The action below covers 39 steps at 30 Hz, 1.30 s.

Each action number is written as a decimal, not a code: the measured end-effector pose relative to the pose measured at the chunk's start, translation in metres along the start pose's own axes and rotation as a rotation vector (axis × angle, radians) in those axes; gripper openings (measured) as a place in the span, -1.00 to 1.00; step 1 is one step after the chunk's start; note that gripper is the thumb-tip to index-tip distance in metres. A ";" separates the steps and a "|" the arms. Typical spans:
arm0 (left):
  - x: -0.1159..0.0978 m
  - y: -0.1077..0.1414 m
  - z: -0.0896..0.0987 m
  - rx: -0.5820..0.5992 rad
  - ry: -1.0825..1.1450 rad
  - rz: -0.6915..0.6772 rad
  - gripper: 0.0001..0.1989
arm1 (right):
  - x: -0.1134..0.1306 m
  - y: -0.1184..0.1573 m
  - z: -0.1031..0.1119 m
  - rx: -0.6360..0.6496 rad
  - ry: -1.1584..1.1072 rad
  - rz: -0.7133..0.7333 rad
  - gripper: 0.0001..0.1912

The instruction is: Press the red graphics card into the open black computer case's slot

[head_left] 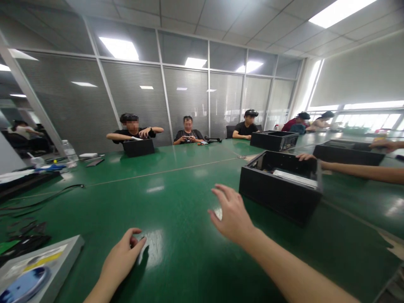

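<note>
My right hand (232,214) is raised over the green table, fingers spread and holding nothing. Just beyond it, to the right, sits an open black computer case (277,198) with a pale flat part (295,179) inside; my hand looks apart from it. Low over the table at the left, my left hand (121,256) has loosely curled fingers, thumb and forefinger apart. Nothing clear shows in it, though a small dark spot at the thumb tip is too small to make out. A silver metal box (67,263) with a yellow strip lies left of that hand, a blue round object (23,286) on top.
Another person's hand (306,157) rests on the near case's far rim. More black cases (273,141) stand farther back, with several people seated around the table (176,185). Cables (47,198), dark parts (28,235) and a clear bottle (69,151) lie or stand at left.
</note>
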State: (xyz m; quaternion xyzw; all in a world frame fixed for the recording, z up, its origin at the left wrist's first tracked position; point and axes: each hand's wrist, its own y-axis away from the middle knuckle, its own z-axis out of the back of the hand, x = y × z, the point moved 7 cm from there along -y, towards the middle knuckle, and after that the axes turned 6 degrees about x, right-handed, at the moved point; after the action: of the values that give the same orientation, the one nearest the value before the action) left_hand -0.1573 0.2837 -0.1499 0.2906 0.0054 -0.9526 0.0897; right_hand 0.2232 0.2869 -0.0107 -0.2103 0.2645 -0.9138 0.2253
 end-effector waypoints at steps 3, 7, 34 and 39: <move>-0.001 0.000 0.000 -0.001 0.001 -0.005 -0.45 | -0.073 -0.031 0.063 -0.082 0.286 -0.340 -0.27; -0.008 0.003 0.002 0.000 0.002 0.003 -0.48 | -0.191 -0.049 0.082 0.429 0.348 -0.698 -0.01; -0.049 0.036 0.023 -0.159 1.177 -0.058 -0.41 | 0.023 -0.022 0.099 0.780 -0.044 -0.021 -0.41; -0.085 0.061 -0.006 0.163 1.235 -0.048 -0.28 | -0.016 0.015 0.043 1.000 0.372 -0.099 -0.59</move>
State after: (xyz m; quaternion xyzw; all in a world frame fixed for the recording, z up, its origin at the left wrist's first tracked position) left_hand -0.0746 0.2384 -0.1051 0.7935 -0.0100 -0.6080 0.0262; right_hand 0.2624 0.2665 0.0098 0.0761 -0.1782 -0.9596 0.2039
